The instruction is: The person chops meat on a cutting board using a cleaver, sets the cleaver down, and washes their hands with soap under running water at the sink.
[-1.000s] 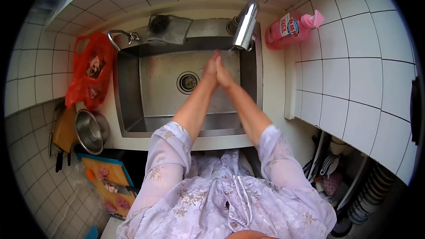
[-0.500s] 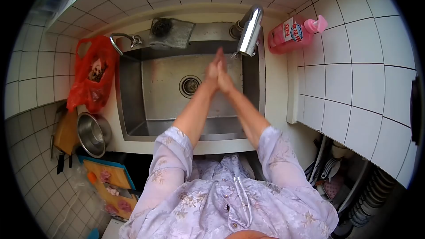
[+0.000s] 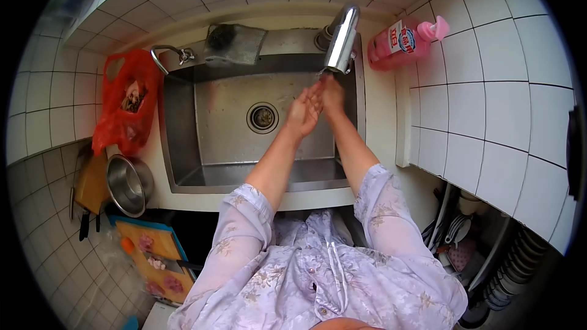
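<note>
My left hand [image 3: 304,112] is over the sink [image 3: 229,140], palm turned up and fingers loosely extended toward the faucet [image 3: 342,40]. It holds nothing. Beside it, my right hand [image 3: 332,95] is right under the faucet's spout, close to or touching the left fingertips. Motion blurs the right fingers, so their shape is unclear. A little water shows at the spout. Below and left of my hands lies the round drain [image 3: 262,118] in the sink floor.
A pink pump bottle [image 3: 400,44] stands right of the faucet. Left of the sink are a red plastic bag [image 3: 125,116], a metal bowl [image 3: 129,185] and a small curved tap [image 3: 160,58]. A scrubber [image 3: 221,36] lies on the back rim. Meat pieces lie on a cutting board [image 3: 131,232].
My hands were pressed palm to palm and have come apart. The right moved right, under the spout; the left turned palm up.
</note>
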A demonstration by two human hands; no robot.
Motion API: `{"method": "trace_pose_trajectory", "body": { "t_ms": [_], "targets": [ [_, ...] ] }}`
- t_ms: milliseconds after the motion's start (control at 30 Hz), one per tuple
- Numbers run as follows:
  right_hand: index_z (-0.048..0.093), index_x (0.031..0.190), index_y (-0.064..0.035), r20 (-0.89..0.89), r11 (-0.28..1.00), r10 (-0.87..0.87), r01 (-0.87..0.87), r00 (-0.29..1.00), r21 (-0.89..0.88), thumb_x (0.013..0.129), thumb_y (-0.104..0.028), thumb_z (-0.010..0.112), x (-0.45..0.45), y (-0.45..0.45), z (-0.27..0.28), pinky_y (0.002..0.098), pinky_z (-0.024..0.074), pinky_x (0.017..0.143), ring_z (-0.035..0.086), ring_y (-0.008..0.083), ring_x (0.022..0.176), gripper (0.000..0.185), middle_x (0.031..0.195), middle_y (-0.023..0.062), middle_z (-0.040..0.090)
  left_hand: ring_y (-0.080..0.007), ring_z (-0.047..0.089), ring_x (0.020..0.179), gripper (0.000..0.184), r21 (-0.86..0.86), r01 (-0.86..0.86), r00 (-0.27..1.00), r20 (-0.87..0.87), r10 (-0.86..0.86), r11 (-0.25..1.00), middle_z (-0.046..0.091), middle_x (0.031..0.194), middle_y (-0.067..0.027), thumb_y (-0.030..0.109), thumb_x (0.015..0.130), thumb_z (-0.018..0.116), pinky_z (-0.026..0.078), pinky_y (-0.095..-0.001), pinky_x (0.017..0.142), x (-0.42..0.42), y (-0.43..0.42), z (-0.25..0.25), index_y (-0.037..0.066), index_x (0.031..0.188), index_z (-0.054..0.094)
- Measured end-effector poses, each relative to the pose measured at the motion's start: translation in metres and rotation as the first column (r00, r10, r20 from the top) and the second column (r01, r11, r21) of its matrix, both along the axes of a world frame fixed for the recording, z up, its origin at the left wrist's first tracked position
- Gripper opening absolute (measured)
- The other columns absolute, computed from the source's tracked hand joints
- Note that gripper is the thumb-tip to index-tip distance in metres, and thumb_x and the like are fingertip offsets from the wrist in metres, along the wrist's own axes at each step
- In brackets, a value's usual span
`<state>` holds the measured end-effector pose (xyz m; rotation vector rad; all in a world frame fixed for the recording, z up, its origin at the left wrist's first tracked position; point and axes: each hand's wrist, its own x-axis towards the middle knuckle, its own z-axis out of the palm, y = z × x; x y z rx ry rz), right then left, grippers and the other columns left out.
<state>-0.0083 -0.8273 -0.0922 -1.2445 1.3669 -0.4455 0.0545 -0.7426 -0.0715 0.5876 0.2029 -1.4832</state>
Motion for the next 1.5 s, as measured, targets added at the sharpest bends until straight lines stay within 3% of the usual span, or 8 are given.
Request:
{"method": "trace_pose_trajectory", "body": {
  "t_ms": [33,100,200,333,533,1333,1467,1500],
  "targets": [
    [0.048,0.116,0.0005,-0.003,1.0,0.001,-0.001,1.0,-0.001,0.095,-0.034,0.031,-0.009,-0.005,0.009,0.0391,0.0502,0.067,0.061,0.0275,0.075,0.045,0.091,0.0181,0.061,-0.0171,0.044,0.117,0.041,-0.001,-0.001,1.0,-0.003,0.001,1.0,0.044,0.132,-0.0049,0.027,0.095,0.03,0.032,-0.0301,0.099,0.002,0.001,0.002,0.007,0.13,0.039],
    [0.053,0.101,-0.0012,0.357,0.947,-0.321,0.308,0.877,0.092,0.092,-0.037,0.038,-0.022,-0.011,0.03,0.029,0.0388,0.037,0.045,0.0148,0.039,0.04,0.057,0.0047,0.053,-0.0159,0.038,0.124,0.043,0.152,-0.076,0.997,0.024,0.073,0.985,0.041,0.135,-0.0048,0.029,0.096,0.027,0.026,-0.0306,0.103,0.009,-0.002,0.007,0.007,0.132,0.037],
    [0.053,0.094,-0.0036,0.429,0.921,-0.382,0.297,0.819,0.253,0.091,-0.036,0.043,-0.016,-0.023,0.084,0.0247,0.0357,0.035,0.042,0.0107,0.04,0.034,0.057,0.0039,0.049,-0.0163,0.032,0.127,0.044,0.118,-0.099,0.995,-0.004,0.101,0.988,0.041,0.135,-0.0041,0.028,0.093,0.031,0.019,-0.0294,0.104,0.01,-0.005,0.004,0.009,0.133,0.035],
    [0.051,0.086,-0.0053,0.462,0.929,-0.345,0.226,0.817,0.294,0.083,-0.02,0.052,-0.004,-0.035,0.099,0.0233,0.0343,0.035,0.041,0.0087,0.041,0.015,0.059,0.0043,0.049,-0.0177,0.032,0.128,0.045,0.128,-0.103,0.994,-0.014,0.106,0.986,0.04,0.136,-0.0044,0.028,0.094,0.029,0.019,-0.0311,0.105,0.01,-0.011,0.004,0.008,0.134,0.034],
    [0.051,0.083,-0.005,0.414,0.89,-0.426,0.289,0.805,0.354,0.075,-0.011,0.053,0.002,-0.045,0.095,0.0224,0.0265,0.033,0.036,0.0082,0.038,0.01,0.059,0.005,0.048,-0.0191,0.033,0.128,0.045,0.144,-0.137,0.989,-0.037,0.143,0.98,0.039,0.136,-0.0069,0.028,0.096,0.023,0.02,-0.0336,0.106,0.009,-0.013,0.005,0.007,0.134,0.032],
    [0.051,0.078,-0.0047,0.427,0.884,-0.449,0.32,0.785,0.342,0.073,-0.008,0.053,0.004,-0.044,0.1,0.0233,0.0243,0.031,0.033,0.0091,0.034,0.006,0.055,0.0053,0.047,-0.0232,0.029,0.13,0.045,0.171,-0.19,0.977,-0.063,0.203,0.967,0.034,0.139,-0.0108,0.026,0.096,0.024,0.022,-0.0361,0.107,0.004,-0.021,0.006,0.004,0.136,0.026],
    [0.051,0.078,-0.0049,0.436,0.883,-0.448,0.311,0.78,0.352,0.073,-0.006,0.053,0.001,-0.045,0.094,0.0232,0.024,0.031,0.032,0.0086,0.034,0.005,0.056,0.0051,0.047,-0.0218,0.036,0.125,0.043,0.179,-0.202,0.975,-0.055,0.215,0.963,0.041,0.134,-0.009,0.025,0.095,0.026,0.024,-0.0353,0.105,0.004,-0.024,-0.001,0.004,0.132,0.033],
    [0.052,0.079,-0.0052,0.457,0.889,-0.438,0.297,0.774,0.349,0.078,-0.013,0.053,0.0,-0.045,0.091,0.0241,0.0283,0.034,0.037,0.0099,0.037,0.008,0.056,0.0049,0.048,-0.0207,0.04,0.121,0.042,0.168,-0.206,0.975,-0.052,0.217,0.964,0.044,0.131,-0.0072,0.024,0.095,0.028,0.025,-0.0347,0.104,0.004,-0.024,-0.002,0.005,0.131,0.036]
  ]
}}
